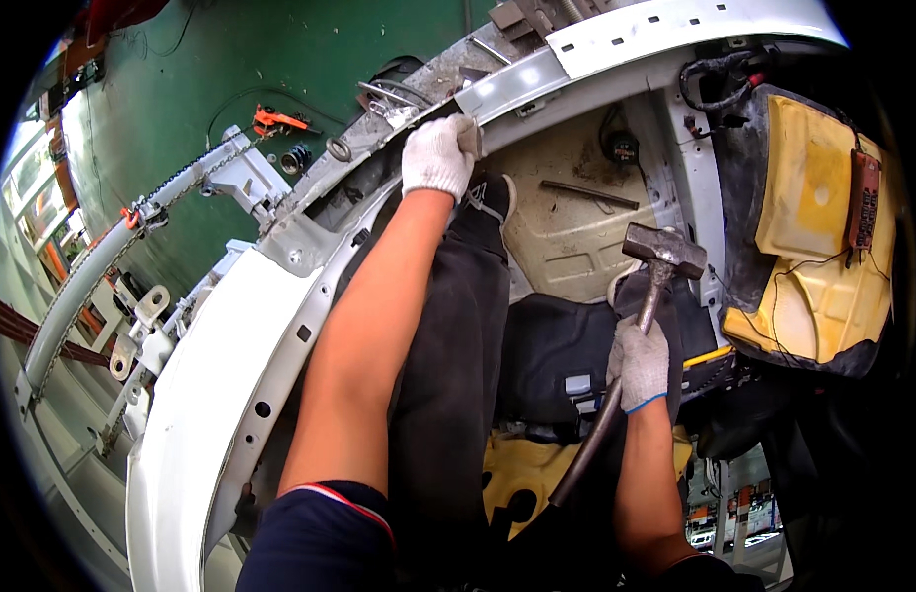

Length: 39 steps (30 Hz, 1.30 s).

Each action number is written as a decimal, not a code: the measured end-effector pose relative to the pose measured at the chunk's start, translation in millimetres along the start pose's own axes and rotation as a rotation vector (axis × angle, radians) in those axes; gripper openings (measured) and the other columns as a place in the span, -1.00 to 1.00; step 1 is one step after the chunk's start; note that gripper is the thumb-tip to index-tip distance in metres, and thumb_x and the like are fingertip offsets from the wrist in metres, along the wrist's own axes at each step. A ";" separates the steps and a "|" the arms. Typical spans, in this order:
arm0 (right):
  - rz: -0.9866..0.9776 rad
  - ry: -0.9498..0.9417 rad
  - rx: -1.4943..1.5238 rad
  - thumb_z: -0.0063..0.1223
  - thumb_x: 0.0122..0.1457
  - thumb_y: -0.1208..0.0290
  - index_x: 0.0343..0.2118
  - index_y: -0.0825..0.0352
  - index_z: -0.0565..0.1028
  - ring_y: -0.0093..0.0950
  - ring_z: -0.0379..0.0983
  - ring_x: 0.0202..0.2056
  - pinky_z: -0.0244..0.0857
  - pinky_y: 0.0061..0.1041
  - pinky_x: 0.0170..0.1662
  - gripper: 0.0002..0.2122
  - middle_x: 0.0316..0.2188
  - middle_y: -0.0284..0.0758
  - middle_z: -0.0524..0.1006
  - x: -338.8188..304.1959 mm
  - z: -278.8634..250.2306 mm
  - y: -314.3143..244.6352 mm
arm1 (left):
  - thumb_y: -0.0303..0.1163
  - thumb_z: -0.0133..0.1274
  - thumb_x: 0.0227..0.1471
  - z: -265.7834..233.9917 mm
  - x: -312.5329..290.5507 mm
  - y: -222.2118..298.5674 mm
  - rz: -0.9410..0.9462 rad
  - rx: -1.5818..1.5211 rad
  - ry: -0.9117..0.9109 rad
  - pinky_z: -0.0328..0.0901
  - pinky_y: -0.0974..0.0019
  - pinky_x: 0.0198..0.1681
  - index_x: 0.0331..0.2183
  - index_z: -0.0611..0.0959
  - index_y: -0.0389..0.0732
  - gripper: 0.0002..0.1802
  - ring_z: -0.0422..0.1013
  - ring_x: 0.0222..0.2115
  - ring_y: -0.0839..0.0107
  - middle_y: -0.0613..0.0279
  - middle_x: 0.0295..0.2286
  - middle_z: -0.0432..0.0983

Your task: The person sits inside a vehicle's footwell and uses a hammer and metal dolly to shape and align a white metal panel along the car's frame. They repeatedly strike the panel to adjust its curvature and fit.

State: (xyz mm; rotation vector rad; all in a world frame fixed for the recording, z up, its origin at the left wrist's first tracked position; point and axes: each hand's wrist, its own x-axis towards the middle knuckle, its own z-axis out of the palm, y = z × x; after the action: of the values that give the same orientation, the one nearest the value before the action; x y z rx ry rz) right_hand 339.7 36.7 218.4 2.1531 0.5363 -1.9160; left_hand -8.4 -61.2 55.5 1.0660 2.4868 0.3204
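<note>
My right hand [641,363], in a white knit glove, is closed around the shaft of a sledgehammer [665,253]. Its steel head points away from me above the car's floor, and the shaft's end reaches back toward my lap. My left hand [438,158], gloved too, is closed at the inner edge of the white car body's door sill [517,87]. Between its fingers shows a small grey-brown metal block [470,136], partly hidden by the glove. Under both hands lies the bare beige floor pan [567,217], with a thin metal bar [588,194] on it.
Yellow foam padding [823,187] with a brown module and wires sits at the right. Outside the sill, a pulling frame [93,266] carries a chain, and an orange tool [278,121] lies on the green floor. Loose metal tools [389,97] rest along the sill's outer side.
</note>
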 end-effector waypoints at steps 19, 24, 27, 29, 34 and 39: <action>-0.075 -0.221 -0.099 0.00 0.27 0.51 -0.30 0.27 0.39 -0.61 0.22 -0.76 0.17 -0.55 -0.72 -0.96 -0.67 -0.45 0.33 7.2 21.8 -36.1 | -0.36 0.25 -0.07 -6.1 -1.8 -23.1 -0.062 0.081 -0.156 0.47 0.02 -0.15 -0.25 0.77 0.01 -0.75 0.60 -0.25 0.01 0.06 -0.34 0.69; -0.318 -0.183 -0.187 0.03 0.29 0.44 -0.24 0.30 0.38 -0.65 0.28 -0.74 0.18 -0.61 -0.70 -0.90 -0.65 -0.48 0.34 -13.0 -0.4 -77.6 | -0.41 0.22 -0.04 3.2 -6.9 -33.8 -0.100 -0.043 -0.151 0.48 0.12 -0.17 -0.20 0.78 -0.01 -0.72 0.61 -0.26 0.03 0.06 -0.32 0.69; -0.784 0.185 -0.355 0.06 0.33 0.36 -0.12 0.37 0.43 -0.71 0.24 -0.70 0.12 -0.67 -0.65 -0.80 -0.59 -0.51 0.38 -50.3 -28.0 -128.7 | -0.41 0.21 0.02 1.2 -11.6 -37.7 -0.099 0.004 -0.139 0.47 0.12 -0.20 -0.20 0.79 0.01 -0.75 0.61 -0.29 0.05 0.09 -0.34 0.68; -0.994 0.039 0.062 0.03 0.34 0.36 -0.10 0.43 0.45 -0.69 0.30 -0.64 0.16 -0.67 -0.59 -0.77 -0.57 -0.47 0.40 -64.2 -62.0 -176.4 | -0.40 0.24 0.00 -1.6 -9.3 -39.2 -0.145 -0.004 -0.182 0.48 0.12 -0.18 -0.19 0.78 0.02 -0.73 0.61 -0.28 0.06 0.09 -0.32 0.69; -1.473 0.298 -0.065 0.00 0.33 0.37 -0.12 0.46 0.46 -0.58 0.28 -0.56 0.26 -0.51 -0.46 -0.77 -0.60 -0.42 0.32 -59.1 -66.9 -265.2 | -0.39 0.25 -0.02 -11.2 -5.8 -23.9 -0.166 -0.021 -0.230 0.48 0.12 -0.12 -0.17 0.78 0.04 -0.70 0.61 -0.23 0.06 0.11 -0.29 0.70; -0.490 -0.126 -0.599 0.04 0.23 0.40 -0.20 0.42 0.49 -0.36 0.51 -0.50 0.45 -0.27 -0.38 -0.81 -0.61 -0.24 0.44 32.2 136.5 -32.5 | -0.25 0.26 0.02 -20.3 3.6 -6.1 -0.289 -0.113 -0.281 0.48 0.09 -0.09 -0.18 0.78 0.03 -0.74 0.61 -0.19 0.02 0.08 -0.24 0.70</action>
State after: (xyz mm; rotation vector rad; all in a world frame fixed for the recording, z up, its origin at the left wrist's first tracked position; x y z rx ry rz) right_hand 205.1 17.2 171.1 1.5980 1.4975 -1.7579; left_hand -23.8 -63.7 70.3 0.6446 2.2968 0.2044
